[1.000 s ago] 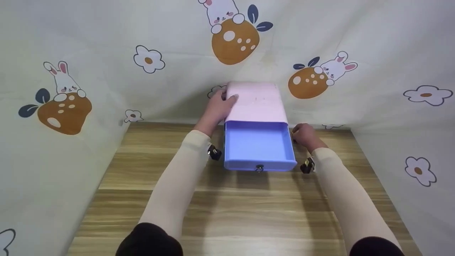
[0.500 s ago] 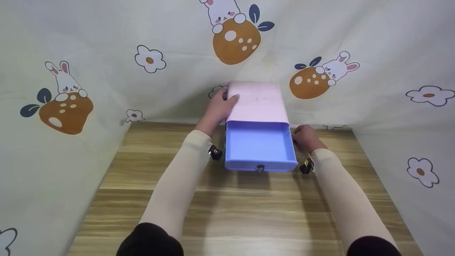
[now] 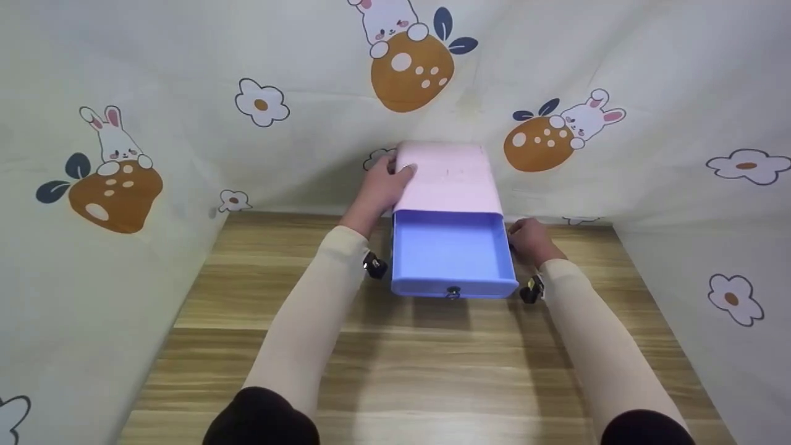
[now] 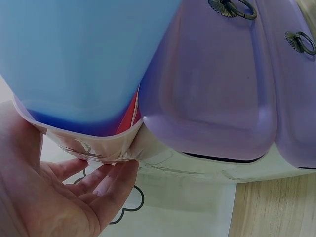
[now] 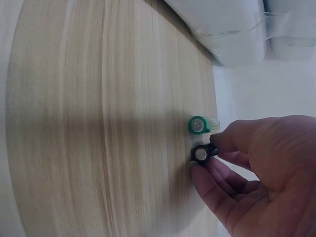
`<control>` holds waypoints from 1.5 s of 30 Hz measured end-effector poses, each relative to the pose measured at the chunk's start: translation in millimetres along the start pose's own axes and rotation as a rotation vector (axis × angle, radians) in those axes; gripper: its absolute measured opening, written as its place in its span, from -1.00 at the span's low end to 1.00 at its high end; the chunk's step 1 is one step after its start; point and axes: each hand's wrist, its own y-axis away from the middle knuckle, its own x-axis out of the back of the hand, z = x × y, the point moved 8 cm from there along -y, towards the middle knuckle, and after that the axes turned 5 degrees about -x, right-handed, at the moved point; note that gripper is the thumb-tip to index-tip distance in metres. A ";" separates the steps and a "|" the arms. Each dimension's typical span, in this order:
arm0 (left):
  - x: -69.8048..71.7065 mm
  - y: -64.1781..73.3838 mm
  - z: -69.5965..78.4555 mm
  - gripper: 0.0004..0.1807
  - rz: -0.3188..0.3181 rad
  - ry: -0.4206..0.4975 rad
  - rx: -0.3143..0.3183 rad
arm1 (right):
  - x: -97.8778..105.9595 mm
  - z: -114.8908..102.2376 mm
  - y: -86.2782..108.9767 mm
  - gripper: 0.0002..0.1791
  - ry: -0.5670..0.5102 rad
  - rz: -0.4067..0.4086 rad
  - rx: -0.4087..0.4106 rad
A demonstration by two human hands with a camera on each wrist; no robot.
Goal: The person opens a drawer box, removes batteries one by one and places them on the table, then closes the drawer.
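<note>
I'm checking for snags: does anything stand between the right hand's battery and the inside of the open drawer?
Yes, the right wall of the blue drawer: the right hand holds the dark battery outside it. Nothing visible covers the drawer's front part.

Rabbit-printed covering [image 3: 655,68], probably cloth, behind and beside a wood-grain tabletop [image 3: 445,377]

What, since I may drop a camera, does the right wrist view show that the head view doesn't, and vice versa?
Only the right wrist view shows the green battery and the round end of the dark battery pinched in the right hand. Only the head view shows the open blue drawer, the left hand on the cabinet and the rabbit prints. Both show the right hand, part of the cabinet and the wooden tabletop.
</note>
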 end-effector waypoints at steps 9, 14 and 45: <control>-0.2 -2.1 -2.6 -0.19 -0.002 -0.035 -0.001 | 0.8 -2.2 1.8 -0.64 0.009 0.019 0.029; 0.9 -1.3 -1.8 -0.20 -0.003 -0.035 -0.004 | 1.0 1.1 -1.9 -0.66 -0.023 0.020 0.025; 1.4 1.0 0.5 -0.23 -0.005 -0.043 -0.005 | 21.4 3.4 17.8 -0.59 -0.119 0.072 -0.002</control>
